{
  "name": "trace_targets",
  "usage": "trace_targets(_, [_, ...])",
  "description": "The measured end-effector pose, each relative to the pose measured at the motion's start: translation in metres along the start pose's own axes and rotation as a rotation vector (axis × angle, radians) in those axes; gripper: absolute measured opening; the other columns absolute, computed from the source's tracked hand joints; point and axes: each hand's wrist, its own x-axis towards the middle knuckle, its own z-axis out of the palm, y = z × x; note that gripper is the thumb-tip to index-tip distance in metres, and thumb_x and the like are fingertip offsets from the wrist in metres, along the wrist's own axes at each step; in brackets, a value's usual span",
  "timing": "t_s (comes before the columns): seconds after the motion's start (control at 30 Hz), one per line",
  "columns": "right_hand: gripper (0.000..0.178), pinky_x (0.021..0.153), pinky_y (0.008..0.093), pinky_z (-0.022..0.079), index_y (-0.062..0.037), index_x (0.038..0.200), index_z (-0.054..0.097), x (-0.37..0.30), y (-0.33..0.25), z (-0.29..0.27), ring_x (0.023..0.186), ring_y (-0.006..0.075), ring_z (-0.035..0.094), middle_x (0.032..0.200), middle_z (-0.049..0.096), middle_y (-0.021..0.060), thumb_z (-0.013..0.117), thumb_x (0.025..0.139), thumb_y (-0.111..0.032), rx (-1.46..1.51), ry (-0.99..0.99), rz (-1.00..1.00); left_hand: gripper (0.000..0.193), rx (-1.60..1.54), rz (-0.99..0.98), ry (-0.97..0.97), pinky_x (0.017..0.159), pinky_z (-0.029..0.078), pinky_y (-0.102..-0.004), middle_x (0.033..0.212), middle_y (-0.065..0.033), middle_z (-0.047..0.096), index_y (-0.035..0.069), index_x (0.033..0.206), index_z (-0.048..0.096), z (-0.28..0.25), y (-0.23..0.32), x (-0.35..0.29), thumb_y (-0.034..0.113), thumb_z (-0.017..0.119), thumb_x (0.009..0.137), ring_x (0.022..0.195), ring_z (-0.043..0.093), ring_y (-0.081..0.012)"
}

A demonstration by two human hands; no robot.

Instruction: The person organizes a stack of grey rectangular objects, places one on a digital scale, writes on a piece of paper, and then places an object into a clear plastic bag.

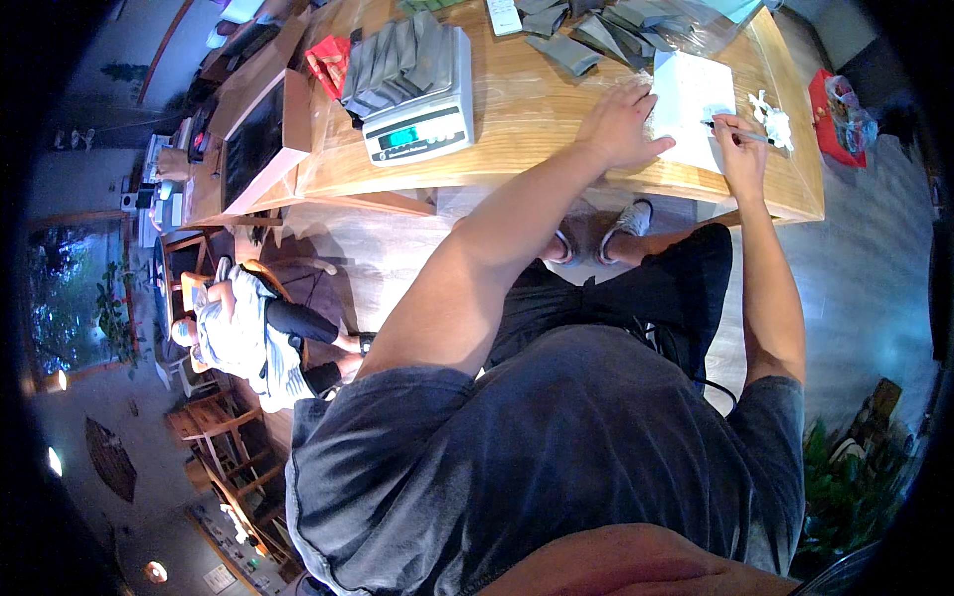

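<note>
A white sheet of paper [693,91] lies near the right end of the wooden table. At its left edge my left hand [622,125] rests with fingers spread, holding nothing. My right hand [739,142] is closed on a dark pen [747,133] over the paper's right side. Just right of it sits a crumpled white bundle [770,120], too small to make out clearly. Further left stands a digital scale [419,133] with a lit display, and several grey packets [399,66] are piled on its pan.
Several loose grey packets [616,38] lie at the table's far side, near a white remote-like device [504,17]. A red wrapper [328,66] touches the scale's left. An open cardboard box [288,119] stands further left. A red bag [835,117] is beyond the table's right edge. Another person [248,328] sits at left.
</note>
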Motion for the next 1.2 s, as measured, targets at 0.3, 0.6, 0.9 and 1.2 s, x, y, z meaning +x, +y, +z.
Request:
trace_targets(0.3, [0.017, 0.073, 0.0265, 0.050, -0.0007, 0.101, 0.071, -0.004, -0.002, -0.001, 0.079, 0.0131, 0.066, 0.085, 0.071, 0.0068, 0.064, 0.092, -0.014, 0.046, -0.032, 0.063, 0.085, -0.001, 0.008, 0.002, 0.116, 0.029, -0.0432, 0.146, -0.0202, 0.045, -0.002, 0.137, 0.050, 0.006, 0.001, 0.002, 0.062, 0.061, 0.083, 0.139, 0.038, -0.0348])
trace_targets(0.6, [0.017, 0.064, 0.0265, 0.049, -0.0013, 0.090, 0.072, -0.007, -0.007, -0.002, 0.066, 0.0101, 0.062, 0.074, 0.071, 0.0060, 0.070, 0.084, -0.017, 0.138, 0.026, 0.094, 0.085, 0.055, 0.022, -0.034, 0.115, 0.031, -0.0443, 0.147, -0.0164, 0.045, 0.011, 0.139, 0.053, -0.006, 0.009, 0.001, 0.070, 0.061, 0.079, 0.141, 0.036, -0.0345])
trace_targets(0.9, [0.011, 0.066, 0.0229, 0.047, -0.0001, 0.088, 0.067, 0.004, -0.010, -0.006, 0.071, 0.0077, 0.061, 0.076, 0.068, 0.0016, 0.067, 0.089, -0.011, 0.289, -0.269, 0.203, 0.085, 0.070, 0.025, -0.027, 0.116, 0.028, -0.0456, 0.150, -0.0162, 0.042, 0.014, 0.139, 0.054, -0.003, 0.004, 0.001, 0.073, 0.060, 0.078, 0.143, 0.032, -0.0349])
trace_targets(1.2, [0.015, 0.056, 0.0240, 0.043, -0.0014, 0.083, 0.068, -0.018, -0.018, -0.004, 0.059, 0.0057, 0.053, 0.067, 0.064, 0.0003, 0.071, 0.086, -0.015, 0.093, -0.080, 0.034, 0.084, 0.060, 0.000, -0.069, 0.118, 0.025, -0.0432, 0.151, -0.0162, 0.040, 0.012, 0.140, 0.054, -0.006, 0.010, 0.002, 0.069, 0.061, 0.078, 0.143, 0.031, -0.0325])
